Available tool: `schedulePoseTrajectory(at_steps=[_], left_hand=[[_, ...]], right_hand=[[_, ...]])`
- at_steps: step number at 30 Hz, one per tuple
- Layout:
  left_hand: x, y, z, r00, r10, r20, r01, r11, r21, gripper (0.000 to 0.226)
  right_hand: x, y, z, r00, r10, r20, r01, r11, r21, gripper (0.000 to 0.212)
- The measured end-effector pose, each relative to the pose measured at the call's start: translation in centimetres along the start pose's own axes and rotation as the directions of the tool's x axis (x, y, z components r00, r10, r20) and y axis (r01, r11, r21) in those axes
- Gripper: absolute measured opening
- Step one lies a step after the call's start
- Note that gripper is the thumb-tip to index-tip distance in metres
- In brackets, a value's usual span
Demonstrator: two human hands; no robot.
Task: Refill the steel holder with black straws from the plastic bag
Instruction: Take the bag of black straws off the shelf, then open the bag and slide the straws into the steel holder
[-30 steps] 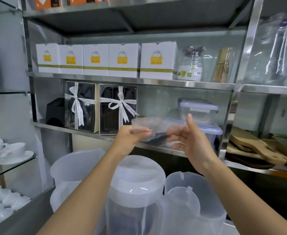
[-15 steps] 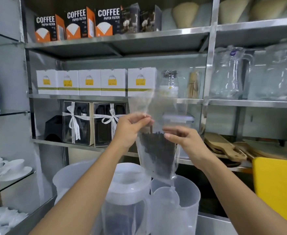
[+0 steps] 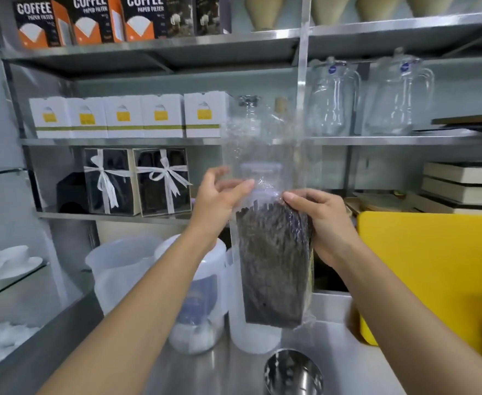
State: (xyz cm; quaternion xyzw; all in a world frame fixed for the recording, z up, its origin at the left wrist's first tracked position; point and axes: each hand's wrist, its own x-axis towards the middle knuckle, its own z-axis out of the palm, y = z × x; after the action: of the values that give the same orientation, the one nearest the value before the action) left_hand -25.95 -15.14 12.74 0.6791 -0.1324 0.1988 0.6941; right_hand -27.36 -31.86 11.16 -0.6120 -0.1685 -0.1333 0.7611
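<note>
A tall clear plastic bag [image 3: 262, 143] hangs upright in front of the shelves, its lower half packed with black straws [image 3: 274, 263]. My right hand [image 3: 324, 223] grips the bag's right side at the top of the straw bundle. My left hand [image 3: 220, 195] pinches the bag's left edge just above the straws, with its other fingers spread. The steel holder [image 3: 292, 372] stands on the steel counter below the bag, at the bottom edge of the view; I can only see its shiny rim and inside.
White plastic pitchers [image 3: 120, 269] and a lidded jar [image 3: 197, 295] stand on the counter [image 3: 339, 352] behind the bag. A yellow board [image 3: 433, 269] leans at right. Shelves [image 3: 120, 142] hold white boxes, ribboned gift boxes, glass jugs [image 3: 331, 98]. Cups [image 3: 14, 260] sit on glass shelves at left.
The bag came off the shelf and now hangs upright lower down over the counter. My right hand shifted onto the straw bundle. The view tilted, bringing the steel holder into sight.
</note>
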Motion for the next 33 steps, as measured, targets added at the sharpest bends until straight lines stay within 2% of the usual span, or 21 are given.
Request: schedulePoseTrajectory(at_steps=[2,4,7,10,11,14,18,21,26,29,33], left_hand=[[-2.4,-0.6,0.9,0.994,0.029,-0.104,-0.015,0.991,0.132,0.047],[-5.3,-1.3,2.1,0.979,0.157,-0.129,-0.117,0.955,0.274,0.036],[-9.7,-2.4,4.3,0.947,0.320,-0.034,-0.264,0.833,0.487,0.028],[-13.0,-3.6,6.5,0.918,0.391,0.070,-0.326,0.639,0.697,0.045],[-13.8,-3.8,7.1,0.923,0.365,0.124,-0.345,0.639,0.688,0.051],[-15.3,-4.0,8.6,0.942,0.188,0.277,-0.317,0.772,0.551,0.061],[-16.5,-4.1,9.3,0.957,0.131,0.260,-0.238,0.867,0.438,0.056],[-17.0,-4.1,9.3,0.960,0.096,0.262,-0.193,0.905,0.378,0.040],[-17.5,-3.9,9.1,0.938,0.021,0.346,-0.082,0.983,0.162,0.030],[-17.3,-4.2,8.9,0.960,-0.042,0.277,0.002,0.990,0.142,0.027],[-16.8,-3.4,8.2,0.993,-0.096,0.066,0.089,0.991,0.104,0.027]], right_hand=[[-1.6,0.1,-1.0,0.999,0.016,-0.032,-0.015,1.000,0.017,0.011],[-3.2,0.4,-1.8,0.997,0.025,-0.072,-0.024,1.000,0.012,0.013],[-5.4,0.6,-2.7,0.983,0.047,-0.175,-0.041,0.998,0.036,0.016],[-7.5,0.7,-3.2,0.964,0.015,-0.266,-0.014,1.000,0.005,0.015],[-8.2,0.6,-3.3,0.959,-0.008,-0.284,0.002,1.000,-0.022,0.015],[-10.0,0.8,-3.4,0.955,-0.041,-0.295,0.010,0.994,-0.107,0.015],[-12.4,0.7,-4.3,0.978,0.017,-0.207,-0.045,0.990,-0.131,0.018],[-13.8,0.5,-5.4,0.993,0.046,-0.113,-0.063,0.986,-0.155,0.028],[-14.7,0.6,-7.2,0.983,0.108,-0.150,-0.131,0.980,-0.151,0.030],[-14.9,0.6,-8.0,0.970,0.130,-0.204,-0.160,0.977,-0.138,0.032],[-15.0,0.6,-8.7,0.941,0.104,-0.322,-0.152,0.980,-0.126,0.031]])
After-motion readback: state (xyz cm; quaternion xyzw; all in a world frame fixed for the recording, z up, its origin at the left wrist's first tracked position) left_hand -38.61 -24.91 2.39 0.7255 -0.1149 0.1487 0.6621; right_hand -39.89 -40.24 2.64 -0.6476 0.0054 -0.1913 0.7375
